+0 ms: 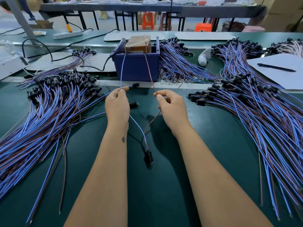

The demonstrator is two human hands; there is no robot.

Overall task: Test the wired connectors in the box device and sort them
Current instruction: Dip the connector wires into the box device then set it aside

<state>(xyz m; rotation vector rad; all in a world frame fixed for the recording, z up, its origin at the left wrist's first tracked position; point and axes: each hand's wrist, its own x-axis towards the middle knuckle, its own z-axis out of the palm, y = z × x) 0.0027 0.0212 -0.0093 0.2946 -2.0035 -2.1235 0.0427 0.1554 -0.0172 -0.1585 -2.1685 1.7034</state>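
blue wire (pixel 122 72), brown wire (pixel 149 74), pinched

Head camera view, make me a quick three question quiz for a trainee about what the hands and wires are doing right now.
1. True or false: the left hand pinches the blue wire that runs up to the blue box device.
2. Which wire does the right hand pinch? A) blue B) brown C) black power cable
3. Fill in: the black connector joining both wires hangs between the two ____.

Key
1. True.
2. B, the brown wire.
3. Forearms; it hangs below the hands, above the green table.
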